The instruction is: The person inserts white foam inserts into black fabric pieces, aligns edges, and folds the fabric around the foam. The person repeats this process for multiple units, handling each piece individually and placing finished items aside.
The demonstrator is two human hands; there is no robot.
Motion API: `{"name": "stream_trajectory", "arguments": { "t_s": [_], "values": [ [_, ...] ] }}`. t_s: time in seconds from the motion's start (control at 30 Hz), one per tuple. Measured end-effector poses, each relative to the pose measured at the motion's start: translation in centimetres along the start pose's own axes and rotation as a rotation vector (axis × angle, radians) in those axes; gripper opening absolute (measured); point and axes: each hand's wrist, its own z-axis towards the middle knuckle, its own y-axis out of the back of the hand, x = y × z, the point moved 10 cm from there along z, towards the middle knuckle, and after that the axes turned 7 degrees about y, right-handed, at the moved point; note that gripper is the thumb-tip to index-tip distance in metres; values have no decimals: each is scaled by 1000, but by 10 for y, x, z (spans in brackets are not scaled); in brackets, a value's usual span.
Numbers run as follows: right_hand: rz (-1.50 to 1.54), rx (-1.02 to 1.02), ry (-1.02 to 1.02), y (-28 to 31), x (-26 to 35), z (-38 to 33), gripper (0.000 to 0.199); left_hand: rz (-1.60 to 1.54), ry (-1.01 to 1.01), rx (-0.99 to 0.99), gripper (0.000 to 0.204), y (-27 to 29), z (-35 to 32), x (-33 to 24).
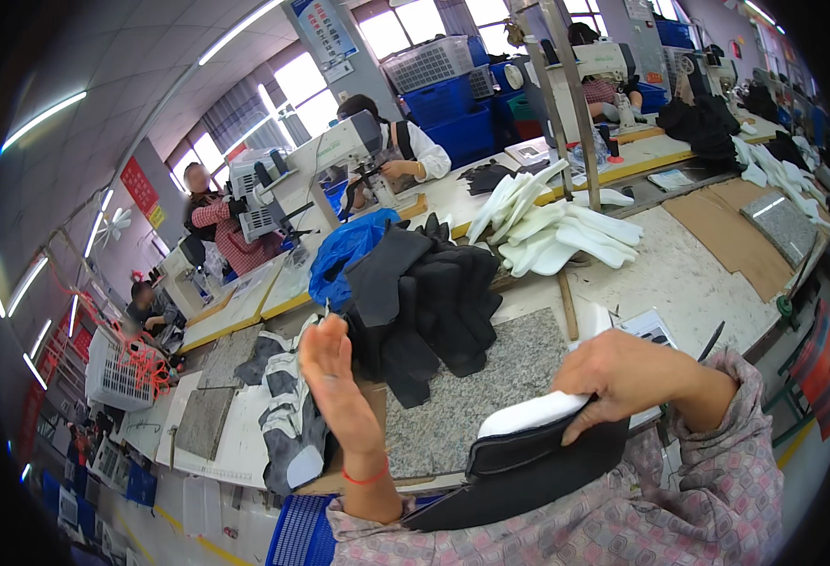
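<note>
My right hand (613, 377) pinches a folded black sheet piece (547, 472) close to my body, thumb on the near side. Against its upper edge lies a white pad (533, 412), partly covered by the black layer. My left hand (335, 368) is raised with its fingers stretched upward, apart from the held piece. Just beyond it, a pile of black cut pieces (443, 292) overlaps a speckled stone slab (519, 363). White shaped pads (566, 231) are heaped on the far side of the slab.
To the left lie grey and white pieces (283, 406), with a blue plastic bag (349, 255) behind. A wooden-handled tool (568, 307) rests near the slab's far edge. A blue basket (300, 530) is below the table edge. Across the bench, people work at sewing machines (335, 146).
</note>
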Motion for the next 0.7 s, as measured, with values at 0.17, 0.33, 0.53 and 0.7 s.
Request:
{"name": "stream_trajectory", "arguments": {
  "t_s": [0.17,0.33,0.53,0.7],
  "values": [
    [79,-65,-205,-3,-38,11,35,-314,230,37,60,27,-13,38],
    [520,-719,-635,47,-118,-35,25,-393,556,86,66,26,-31,89],
    [533,-946,-278,-5,-125,-67,36,-195,348,289,111,-19,-65,125],
    [216,-709,-167,-123,-102,-105,31,-176,393,297,72,-34,-153,146]
  ]
}}
